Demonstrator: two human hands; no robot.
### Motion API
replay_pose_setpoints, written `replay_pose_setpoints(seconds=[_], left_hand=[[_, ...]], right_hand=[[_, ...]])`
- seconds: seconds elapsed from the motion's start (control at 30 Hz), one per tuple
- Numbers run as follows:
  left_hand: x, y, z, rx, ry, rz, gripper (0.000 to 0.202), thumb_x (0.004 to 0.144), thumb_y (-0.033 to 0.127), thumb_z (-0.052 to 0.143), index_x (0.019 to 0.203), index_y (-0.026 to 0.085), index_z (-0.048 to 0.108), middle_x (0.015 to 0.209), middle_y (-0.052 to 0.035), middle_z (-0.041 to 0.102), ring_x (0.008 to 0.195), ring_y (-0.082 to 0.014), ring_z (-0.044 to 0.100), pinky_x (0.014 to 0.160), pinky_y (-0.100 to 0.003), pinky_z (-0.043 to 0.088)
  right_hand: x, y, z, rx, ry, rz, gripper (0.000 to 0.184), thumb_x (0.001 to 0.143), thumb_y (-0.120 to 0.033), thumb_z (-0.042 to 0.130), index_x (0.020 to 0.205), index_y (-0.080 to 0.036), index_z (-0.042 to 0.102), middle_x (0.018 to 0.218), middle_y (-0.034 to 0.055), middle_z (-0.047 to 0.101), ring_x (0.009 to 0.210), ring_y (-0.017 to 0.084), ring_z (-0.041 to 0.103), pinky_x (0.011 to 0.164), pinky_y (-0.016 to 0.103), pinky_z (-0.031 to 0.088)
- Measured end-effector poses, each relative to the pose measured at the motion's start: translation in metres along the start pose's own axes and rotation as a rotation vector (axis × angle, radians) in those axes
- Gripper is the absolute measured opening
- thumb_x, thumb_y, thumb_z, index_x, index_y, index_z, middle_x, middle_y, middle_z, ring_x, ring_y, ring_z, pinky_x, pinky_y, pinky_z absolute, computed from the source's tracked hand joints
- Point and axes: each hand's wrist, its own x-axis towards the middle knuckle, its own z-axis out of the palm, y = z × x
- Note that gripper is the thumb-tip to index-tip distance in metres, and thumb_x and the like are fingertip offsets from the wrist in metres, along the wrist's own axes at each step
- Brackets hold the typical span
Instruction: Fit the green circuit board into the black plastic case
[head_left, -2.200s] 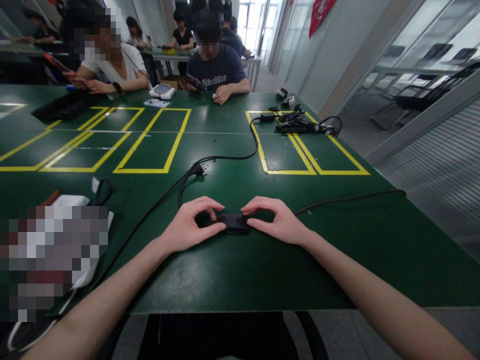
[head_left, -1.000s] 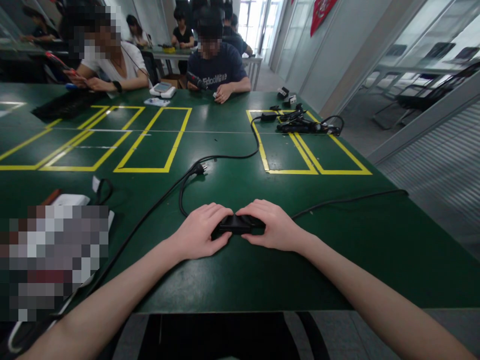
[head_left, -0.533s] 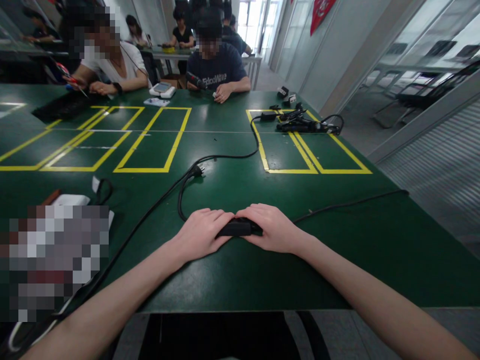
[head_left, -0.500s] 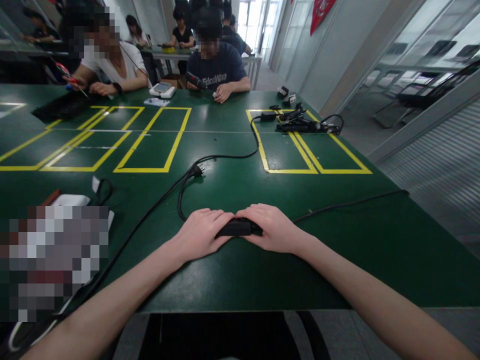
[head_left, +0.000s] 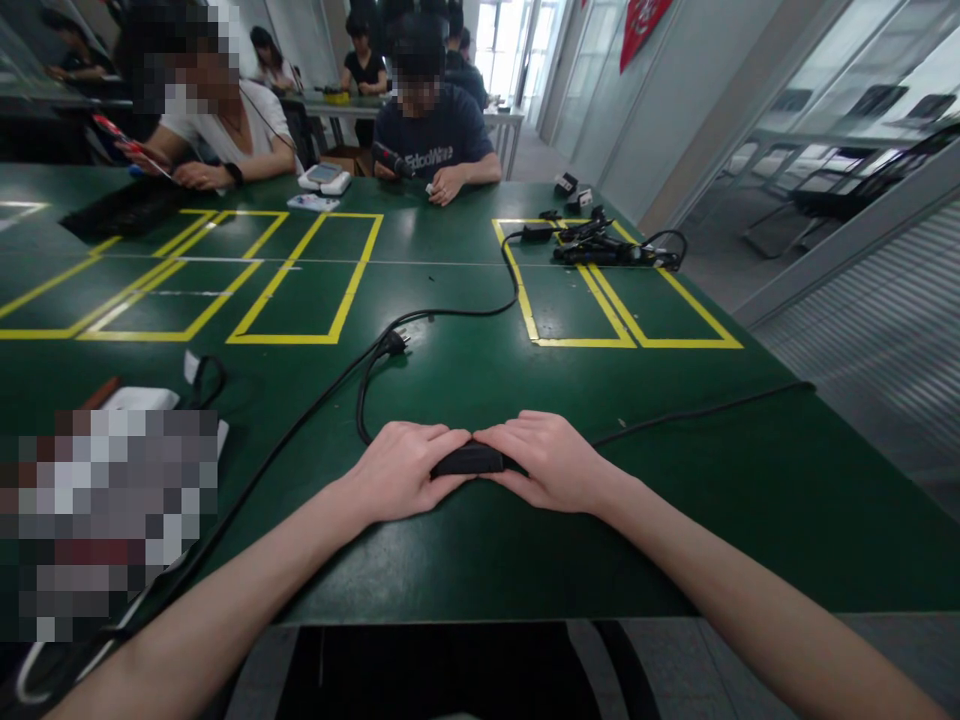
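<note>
A black power adapter (head_left: 469,460) lies near the front of the green table, gripped from both ends. My left hand (head_left: 405,468) closes on its left end, thumb in front and fingers behind. Around the right end my right hand (head_left: 553,462) is closed the same way, the index fingertips almost meeting over the top. Both palms hide the ends of the adapter. From the left side a black cord curves up toward a plug (head_left: 394,343). Another black cord (head_left: 697,408) runs from behind my right hand toward the table's right edge.
A long black cable (head_left: 300,415) crosses the table to another adapter (head_left: 536,232). Tangled black adapters and cords (head_left: 604,245) lie at the back right, over yellow tape outlines. A blurred-out item (head_left: 120,510) is at the left. Across the table, two people (head_left: 435,130) handle tools.
The adapter has tilted slightly between my hands, its visible face now darker and narrower. My right hand has shifted a little to the right. The person at the far left has moved a red-handled tool.
</note>
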Motion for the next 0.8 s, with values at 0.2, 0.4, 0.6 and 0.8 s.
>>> replay_pose_setpoints(seconds=[0.2, 0.4, 0.6, 0.8], left_hand=[[0.0, 0.0, 0.001, 0.0, 0.016, 0.009, 0.03, 0.106, 0.043, 0.052, 0.113, 0.017, 0.065, 0.09, -0.0056, 0.075, 0.077, -0.0219, 0.072, 0.066, -0.031, 0.05], [0.0, 0.0, 0.0, 0.107, 0.071, 0.034, 0.037, 0.106, 0.045, 0.05, 0.122, 0.014, 0.063, 0.1, -0.0108, 0.075, 0.089, -0.0252, 0.071, 0.077, -0.036, 0.056], [-0.001, 0.001, -0.002, 0.047, 0.112, -0.073, 0.053, 0.101, 0.059, 0.054, 0.127, 0.013, 0.063, 0.106, -0.0132, 0.075, 0.092, -0.0278, 0.072, 0.083, -0.041, 0.058], [0.001, 0.001, 0.001, 0.074, 0.148, -0.098, 0.044, 0.103, 0.054, 0.056, 0.12, 0.014, 0.063, 0.102, -0.0115, 0.074, 0.092, -0.0265, 0.069, 0.083, -0.04, 0.056]], right_hand=[[0.0, -0.001, -0.003, -0.041, 0.004, -0.022, 0.032, 0.109, -0.037, 0.045, 0.109, -0.014, 0.067, 0.089, 0.0092, 0.077, 0.074, 0.019, 0.069, 0.07, 0.032, 0.041], [-0.002, 0.002, 0.003, -0.13, 0.099, -0.04, 0.032, 0.108, -0.032, 0.044, 0.117, -0.012, 0.068, 0.105, 0.0119, 0.079, 0.08, 0.02, 0.069, 0.068, 0.033, 0.045], [-0.005, 0.012, 0.004, -0.246, 0.183, -0.075, 0.039, 0.108, -0.018, 0.039, 0.133, -0.02, 0.069, 0.13, 0.0108, 0.074, 0.095, 0.019, 0.068, 0.081, 0.033, 0.054], [-0.005, 0.014, 0.002, -0.243, 0.241, -0.107, 0.036, 0.106, -0.015, 0.042, 0.129, -0.019, 0.07, 0.123, 0.0113, 0.076, 0.092, 0.018, 0.07, 0.08, 0.032, 0.057]])
